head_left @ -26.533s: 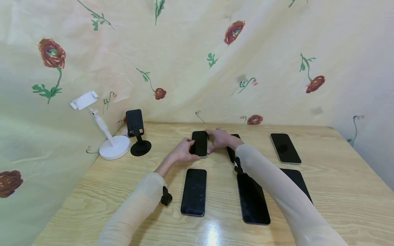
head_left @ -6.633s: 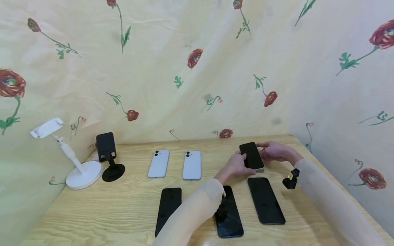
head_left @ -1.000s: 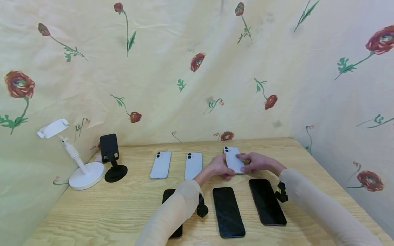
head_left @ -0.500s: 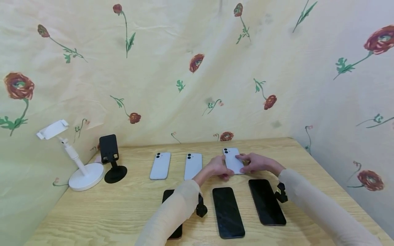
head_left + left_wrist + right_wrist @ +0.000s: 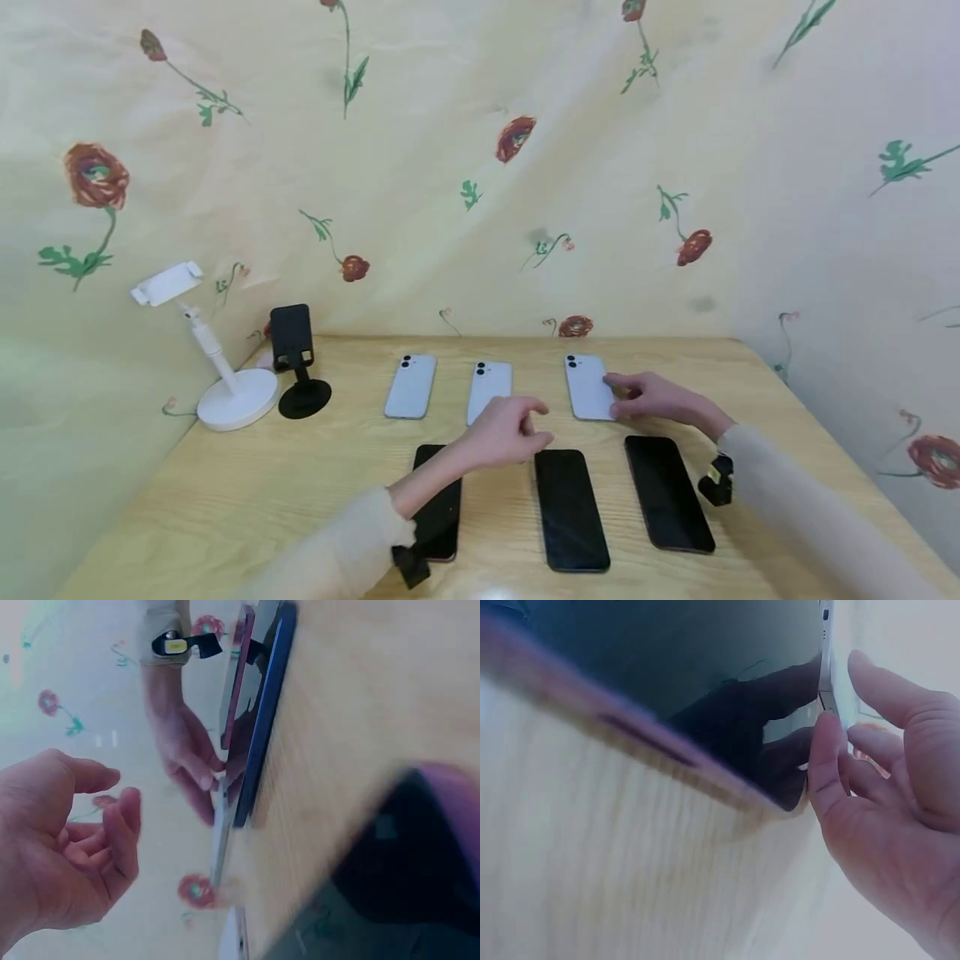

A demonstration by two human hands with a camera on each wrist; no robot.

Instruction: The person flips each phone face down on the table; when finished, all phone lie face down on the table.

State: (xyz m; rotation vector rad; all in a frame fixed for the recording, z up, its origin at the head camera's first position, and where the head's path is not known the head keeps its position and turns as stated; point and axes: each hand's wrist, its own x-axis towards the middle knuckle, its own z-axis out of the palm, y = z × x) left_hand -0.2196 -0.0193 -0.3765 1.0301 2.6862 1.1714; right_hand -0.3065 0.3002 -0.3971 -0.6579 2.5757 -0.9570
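Three white phones lie back-up in the far row: a left one (image 5: 411, 387), a middle one (image 5: 491, 382) and a right one (image 5: 587, 387). Along the right edge of the right white phone, my right hand (image 5: 656, 398) rests its thumb and finger. The right wrist view shows that hand (image 5: 889, 795) with its fingertips at the phone's edge. Lifted over the table, my left hand (image 5: 501, 432) holds nothing, its fingers loosely bent. It overlaps the lower end of the middle white phone. In the left wrist view, the left hand (image 5: 60, 847) has bare fingertips, slightly apart.
Nearer lie three phones with dark screens up: a left one (image 5: 442, 521) partly behind the left forearm, a middle one (image 5: 573, 512) and a right one (image 5: 670, 496). A white phone stand (image 5: 238, 400) and a black phone stand (image 5: 291, 333) stand at the back left.
Far-row phones were screen up 26.5 s ago; all three now lie white back up. In the last half second, my left hand let go of the right one and moved left and nearer.
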